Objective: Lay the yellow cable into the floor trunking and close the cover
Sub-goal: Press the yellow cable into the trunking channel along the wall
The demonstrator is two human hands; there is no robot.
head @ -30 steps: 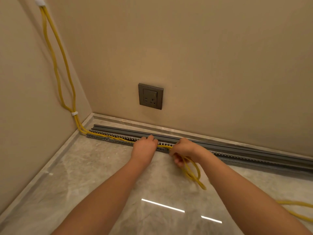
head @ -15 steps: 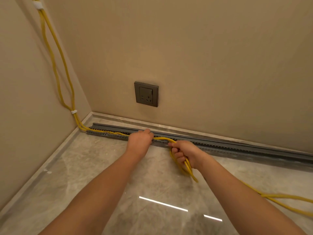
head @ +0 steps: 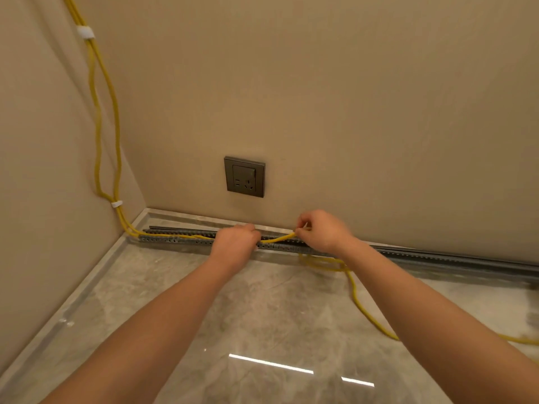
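Note:
A grey slotted floor trunking (head: 437, 259) runs along the foot of the far wall, its channel uncovered. The yellow cable (head: 102, 118) drops down the left wall, enters the trunking's left end and lies in the channel up to my hands. My left hand (head: 234, 242) presses down on the cable over the channel. My right hand (head: 319, 230) pinches the cable just right of it, lifted slightly above the trunking. Past my right hand the cable loops onto the floor and trails off to the right edge.
A dark wall socket (head: 244, 176) sits on the far wall above my hands. White clips (head: 85, 32) hold the cable to the left wall. The polished stone floor (head: 262, 330) has a raised border strip along both walls.
My right hand has moved right and up along the cable, from a bunched loop near the floor to a pinch above the trunking. The left hand has shifted slightly right along the channel.

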